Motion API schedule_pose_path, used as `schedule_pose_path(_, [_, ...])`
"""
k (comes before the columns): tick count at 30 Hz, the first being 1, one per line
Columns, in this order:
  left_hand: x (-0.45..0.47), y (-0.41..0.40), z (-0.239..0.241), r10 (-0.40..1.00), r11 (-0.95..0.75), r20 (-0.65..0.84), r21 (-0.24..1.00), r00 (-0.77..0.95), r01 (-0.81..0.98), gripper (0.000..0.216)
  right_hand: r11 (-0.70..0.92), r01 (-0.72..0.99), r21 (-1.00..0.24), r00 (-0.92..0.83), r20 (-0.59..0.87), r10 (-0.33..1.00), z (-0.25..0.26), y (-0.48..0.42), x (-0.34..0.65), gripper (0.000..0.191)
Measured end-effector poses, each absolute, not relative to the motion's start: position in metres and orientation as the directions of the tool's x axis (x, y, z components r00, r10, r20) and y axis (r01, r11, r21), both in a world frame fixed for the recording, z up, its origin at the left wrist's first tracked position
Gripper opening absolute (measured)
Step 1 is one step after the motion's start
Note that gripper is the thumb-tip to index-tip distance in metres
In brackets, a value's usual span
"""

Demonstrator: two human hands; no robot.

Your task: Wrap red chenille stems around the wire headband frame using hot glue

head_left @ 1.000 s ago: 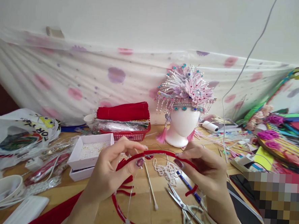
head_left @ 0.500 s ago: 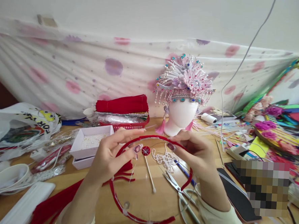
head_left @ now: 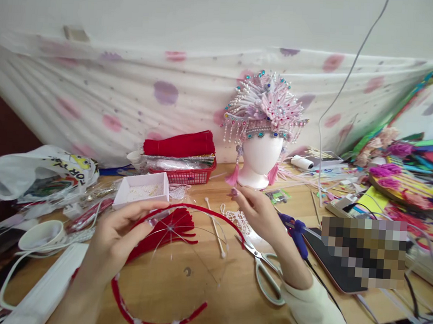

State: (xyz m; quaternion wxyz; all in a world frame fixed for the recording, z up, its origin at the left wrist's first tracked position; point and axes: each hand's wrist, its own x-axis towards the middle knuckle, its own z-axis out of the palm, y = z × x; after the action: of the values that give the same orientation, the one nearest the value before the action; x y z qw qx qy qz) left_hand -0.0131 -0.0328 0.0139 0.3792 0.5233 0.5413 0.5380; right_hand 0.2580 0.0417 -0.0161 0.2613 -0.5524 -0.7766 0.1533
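Over the near half of the surface [head_left: 236, 315], left of its middle, is the red ring [head_left: 122, 307], open-ended, held up at a tilt. My left grip [head_left: 118, 236] is pinched on its upper left arc, thumb against fingers. My right grip [head_left: 260, 213] is off the ring, just beyond its upper right arc, fingers bent; can't tell if they pinch anything small. Thin strands [head_left: 171, 227] meet inside the ring. Seen through it: red strips [head_left: 183, 223] lying on the surface. Nearest my right grip: white bead string [head_left: 233, 216], partly hidden by the hand. Cotton swab [head_left: 215, 230] left of that. Scissors [head_left: 257, 255] below my right wrist, blades slightly apart. Blue glue gun [head_left: 298, 240] right of the wrist, then a dark phone [head_left: 329, 266] toward the surface's right edge. Far edge: white mannequin head [head_left: 263, 155] wearing a pink headdress [head_left: 267, 106], upright; red basket [head_left: 197, 175] left of it, red cloth [head_left: 181, 142] on top. White box [head_left: 143, 189] of beads nearer me.
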Motion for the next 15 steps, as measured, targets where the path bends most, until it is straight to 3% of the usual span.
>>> schedule_pose_path(3, [-0.026, -0.038, 0.025, 0.957, -0.119, 0.191, 0.944, -0.217, 0.309, 0.024, 0.205, 0.876, -0.437, -0.185, 0.088, 0.979, -0.039, 0.061, 0.236, 0.028])
schedule_pose_path(9, [-0.027, -0.042, 0.038, 0.970, -0.123, 0.197, 0.900, -0.141, 0.418, 0.028, 0.126, 0.945, -0.302, -0.187, -0.185, 0.965, -0.074, 0.072, 0.201, 0.036])
schedule_pose_path(15, [-0.023, -0.039, 0.043, 0.964, -0.148, 0.227, 0.890, -0.138, 0.432, 0.030, 0.124, 0.928, -0.350, -0.225, -0.264, 0.938, -0.078, 0.073, 0.202, 0.035])
